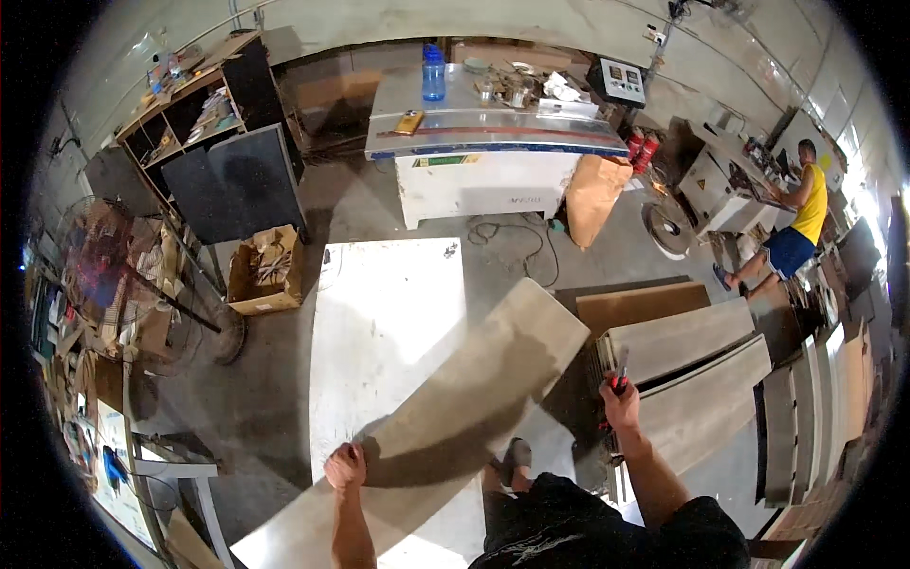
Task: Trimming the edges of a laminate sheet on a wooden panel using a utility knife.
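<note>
A long grey-beige board lies slanted in front of me, its far end raised toward the right. At the board's left edge my left hand is closed, with the fingers curled at that edge. My right hand grips a small knife-like tool with a red and black handle and a narrow blade pointing up; its exact kind is hard to make out. Under the board is a white panel, partly covered. Just right of the tool lie stacked boards of similar colour.
A white-bodied metal machine table stands ahead, with a brown paper bag against it. Left are a cardboard box, a shelf unit and a standing fan. At far right a person in yellow works at a machine.
</note>
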Tool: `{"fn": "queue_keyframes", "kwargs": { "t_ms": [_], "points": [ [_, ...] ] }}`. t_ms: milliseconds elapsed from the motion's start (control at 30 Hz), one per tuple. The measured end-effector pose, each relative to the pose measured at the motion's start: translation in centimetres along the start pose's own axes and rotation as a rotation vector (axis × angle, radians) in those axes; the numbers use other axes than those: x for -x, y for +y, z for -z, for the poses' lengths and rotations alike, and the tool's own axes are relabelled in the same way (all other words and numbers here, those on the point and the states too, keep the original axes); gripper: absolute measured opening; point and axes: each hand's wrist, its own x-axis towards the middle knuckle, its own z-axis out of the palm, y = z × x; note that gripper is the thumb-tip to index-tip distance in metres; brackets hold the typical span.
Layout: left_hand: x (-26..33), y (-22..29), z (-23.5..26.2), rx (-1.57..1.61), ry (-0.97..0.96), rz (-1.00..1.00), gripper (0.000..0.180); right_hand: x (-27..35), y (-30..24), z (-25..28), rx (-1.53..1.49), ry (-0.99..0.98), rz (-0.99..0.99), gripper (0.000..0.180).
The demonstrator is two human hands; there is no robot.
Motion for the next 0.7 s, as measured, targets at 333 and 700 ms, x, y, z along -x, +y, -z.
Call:
{"fn": "queue_keyframes", "kwargs": {
  "t_ms": [333, 700],
  "points": [
    [3.1, 3.2, -3.5, -0.163, -0.061, -0.114, 0.043, 3.3, 9.6, 3.2, 0.282, 0.028, -0.074, 0.035],
    [28.4, 18.6, -4.2, 0.096, -0.162, -0.296, 0.064, 9.0, 19.0, 6.9, -0.002, -0.13, -0.354, 0.048]
  ]
}}
